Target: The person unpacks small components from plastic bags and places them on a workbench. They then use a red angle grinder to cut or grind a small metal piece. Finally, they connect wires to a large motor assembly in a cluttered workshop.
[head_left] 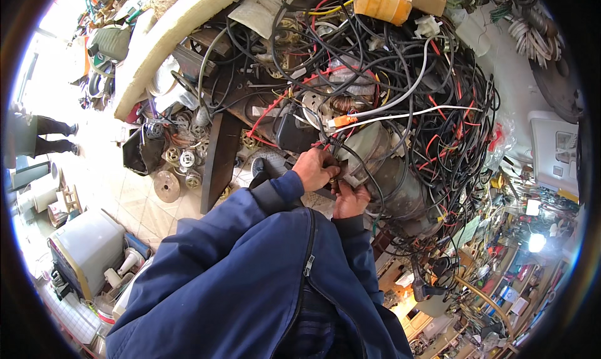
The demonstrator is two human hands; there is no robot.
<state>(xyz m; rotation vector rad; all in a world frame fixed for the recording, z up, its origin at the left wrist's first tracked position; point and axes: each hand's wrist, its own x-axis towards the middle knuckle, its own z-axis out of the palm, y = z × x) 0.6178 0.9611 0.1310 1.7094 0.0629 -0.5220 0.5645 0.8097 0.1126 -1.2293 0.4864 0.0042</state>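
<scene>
My left hand [315,169] is closed in a pinch, its fingertips meeting close to those of my right hand [350,200], which is closed too. Whatever sits between the fingers is too small and hidden to name. Right beside them lies a grey metal housing [365,147], with thin red and black wires running down to the fingers. A black box-shaped part [295,132] is just beyond my left hand. Farther back is a motor part with copper windings [342,103]. A white cable with an orange tag [345,121] crosses over the housing.
A large tangle of black cables [447,127] covers the bench at the right. A dark board [220,162] stands left of my hands, near several metal rotor parts [186,158] and a spool [167,186]. A person's legs [53,135] show at far left. Cluttered tool shelves [519,277] fill the lower right.
</scene>
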